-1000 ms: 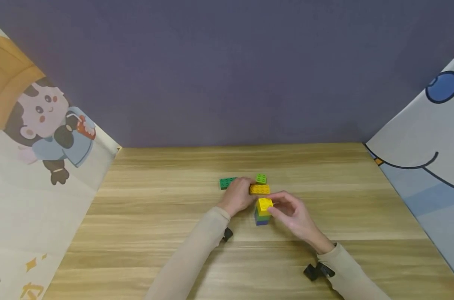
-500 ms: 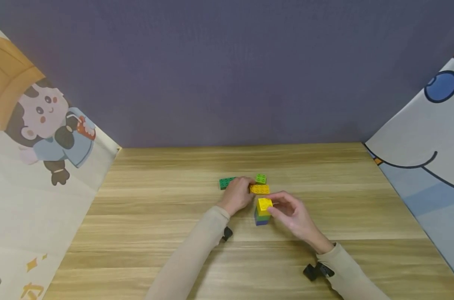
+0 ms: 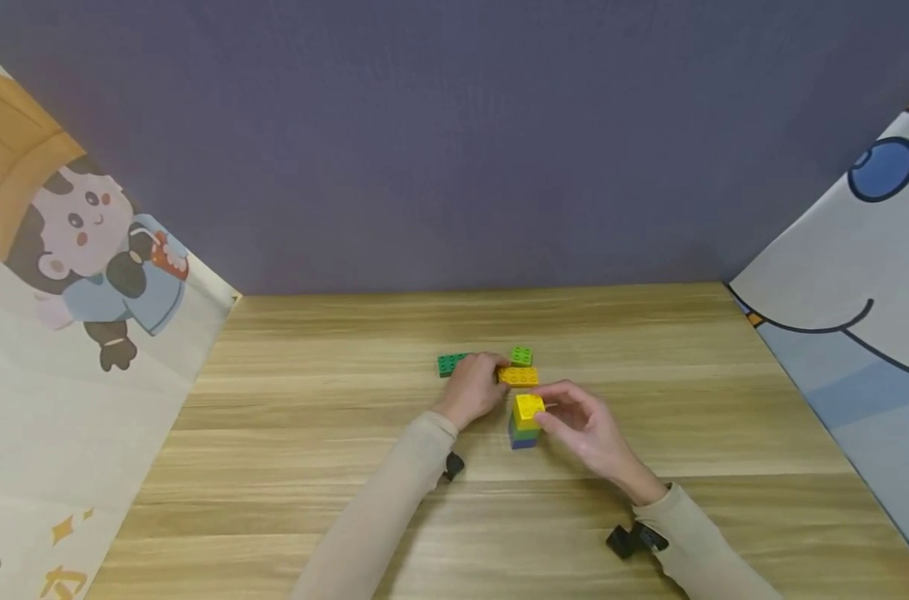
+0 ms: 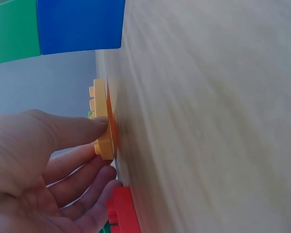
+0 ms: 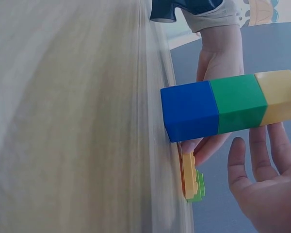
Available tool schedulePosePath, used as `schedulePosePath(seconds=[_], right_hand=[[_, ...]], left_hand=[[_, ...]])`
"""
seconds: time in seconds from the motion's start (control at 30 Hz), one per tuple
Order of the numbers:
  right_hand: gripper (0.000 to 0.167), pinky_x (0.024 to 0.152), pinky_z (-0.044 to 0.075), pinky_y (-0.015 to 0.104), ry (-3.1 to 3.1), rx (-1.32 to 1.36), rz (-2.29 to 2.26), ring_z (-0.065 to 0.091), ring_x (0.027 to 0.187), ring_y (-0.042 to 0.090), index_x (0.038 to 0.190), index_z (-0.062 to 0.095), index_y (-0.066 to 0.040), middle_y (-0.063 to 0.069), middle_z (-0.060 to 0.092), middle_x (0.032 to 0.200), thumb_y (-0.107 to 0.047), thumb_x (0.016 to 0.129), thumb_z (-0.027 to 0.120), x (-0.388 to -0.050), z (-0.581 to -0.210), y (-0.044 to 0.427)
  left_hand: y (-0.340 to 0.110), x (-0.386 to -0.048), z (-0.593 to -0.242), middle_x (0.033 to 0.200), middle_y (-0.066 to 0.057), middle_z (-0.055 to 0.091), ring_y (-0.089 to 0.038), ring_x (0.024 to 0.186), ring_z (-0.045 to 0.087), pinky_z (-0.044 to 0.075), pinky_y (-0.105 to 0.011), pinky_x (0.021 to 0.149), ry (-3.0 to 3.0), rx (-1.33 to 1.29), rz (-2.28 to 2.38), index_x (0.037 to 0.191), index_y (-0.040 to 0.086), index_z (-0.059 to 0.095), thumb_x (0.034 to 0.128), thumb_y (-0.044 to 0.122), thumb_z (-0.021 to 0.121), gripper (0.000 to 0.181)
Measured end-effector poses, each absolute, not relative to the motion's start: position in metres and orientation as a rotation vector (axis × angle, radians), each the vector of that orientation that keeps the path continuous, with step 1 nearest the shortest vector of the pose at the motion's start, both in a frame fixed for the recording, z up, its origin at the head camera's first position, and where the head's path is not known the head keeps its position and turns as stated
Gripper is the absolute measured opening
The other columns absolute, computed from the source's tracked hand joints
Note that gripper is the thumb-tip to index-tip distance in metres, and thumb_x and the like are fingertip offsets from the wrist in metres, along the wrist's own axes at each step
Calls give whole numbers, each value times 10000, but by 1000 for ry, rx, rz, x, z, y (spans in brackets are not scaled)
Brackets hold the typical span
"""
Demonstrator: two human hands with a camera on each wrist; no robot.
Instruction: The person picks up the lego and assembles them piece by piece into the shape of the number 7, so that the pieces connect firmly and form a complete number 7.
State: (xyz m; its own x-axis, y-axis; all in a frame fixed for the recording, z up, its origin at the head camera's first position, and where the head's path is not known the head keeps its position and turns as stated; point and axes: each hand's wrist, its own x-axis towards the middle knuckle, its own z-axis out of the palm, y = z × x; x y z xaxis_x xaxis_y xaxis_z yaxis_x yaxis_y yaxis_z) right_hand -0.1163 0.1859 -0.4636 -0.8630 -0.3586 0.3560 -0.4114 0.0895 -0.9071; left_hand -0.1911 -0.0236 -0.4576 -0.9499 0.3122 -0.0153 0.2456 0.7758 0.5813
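Note:
A small tower stands upright in front of the hands, made of a blue block (image 5: 190, 110), a green block (image 5: 238, 103) and a yellow block (image 3: 529, 411) on top. My right hand (image 3: 592, 437) pinches the yellow block between thumb and fingers. Just behind the tower, my left hand (image 3: 474, 389) holds the left end of a flat orange-yellow brick (image 3: 519, 377), its thumb on the near side in the left wrist view. Close to the left fingertips there is a red brick (image 4: 124, 211), hidden by the hand in the head view.
A dark green brick (image 3: 450, 364) lies left of the left hand, partly covered by it. Directly behind the orange-yellow brick is a small lime green brick (image 3: 521, 357). The wooden table (image 3: 334, 375) meets a dark back wall (image 3: 469, 167), with printed panels at both sides.

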Motion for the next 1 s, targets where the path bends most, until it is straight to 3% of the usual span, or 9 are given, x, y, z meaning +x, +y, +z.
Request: schedulePosePath(seconds=[0.33,0.67,1.0], right_hand=[[267,927,590,216,-2283,810,1944,687,1088,31,1257,647,76,-172,709,1254,101,991,656,-116,-462,185],[261,937,582,198,-2306,789,1929,688,1086,25,1247,653,78,-191,705,1257,97,987,665,-115,-459,185],[265,928,588,205,-2301,785,1925,690,1084,21,1243,653,85,-192,709,1254,107,979,668,-115,-460,185]], left_hand=[[-31,-188,-454,1248,-89,772,-143,934,646,592,-318,900,2820,451,969,1357,60,719,994,140,765,374],[-43,-181,-447,1341,-121,747,-246,1160,717,591,-405,1023,2807,465,1091,1347,50,722,992,139,761,369],[-55,-175,-443,1378,-128,724,-238,1138,752,630,-333,944,2688,402,1249,1401,50,687,1006,138,743,408]])
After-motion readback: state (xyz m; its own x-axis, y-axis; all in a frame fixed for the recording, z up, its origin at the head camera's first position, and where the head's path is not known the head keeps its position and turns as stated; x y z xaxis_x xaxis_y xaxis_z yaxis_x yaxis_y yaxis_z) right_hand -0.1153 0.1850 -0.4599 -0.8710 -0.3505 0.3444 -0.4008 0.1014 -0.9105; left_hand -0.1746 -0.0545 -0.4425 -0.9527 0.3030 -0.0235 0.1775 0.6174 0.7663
